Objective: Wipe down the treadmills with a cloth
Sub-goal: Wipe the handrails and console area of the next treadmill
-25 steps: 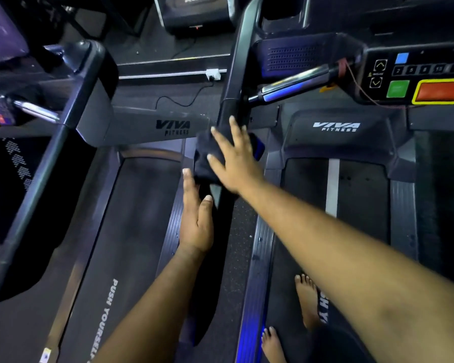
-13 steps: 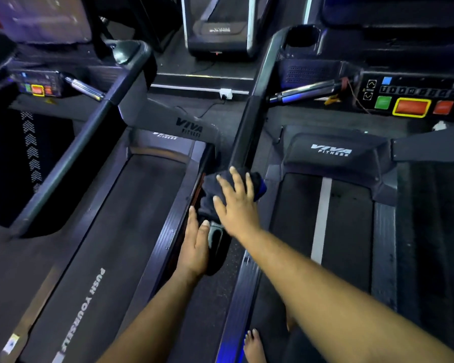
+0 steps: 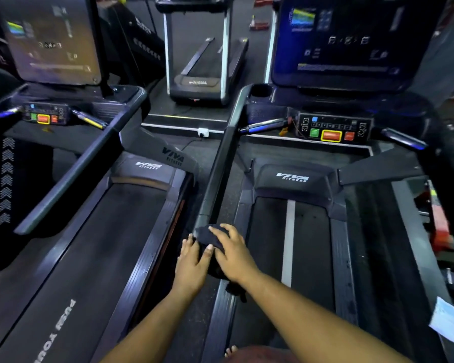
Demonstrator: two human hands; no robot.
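Note:
A dark cloth (image 3: 210, 238) is bunched over the near end of the left handrail (image 3: 222, 166) of the treadmill on the right (image 3: 294, 179). My right hand (image 3: 233, 254) presses down on the cloth, fingers spread over it. My left hand (image 3: 193, 260) lies beside it on the left, its fingertips touching the cloth and the rail end. A second treadmill (image 3: 97, 258) stands to the left, with its belt reading "PUSH YOURSELF".
Each treadmill has a console with green, red and yellow buttons (image 3: 330, 134) and a large screen (image 3: 344, 38). A third treadmill (image 3: 202, 56) stands farther back. A wall socket (image 3: 203, 132) sits on the floor strip. A bare toe (image 3: 230, 351) shows at the bottom.
Both hands and the cloth have slid down the handrail toward me to its near end. The view has tilted up, showing the screens and the far treadmill.

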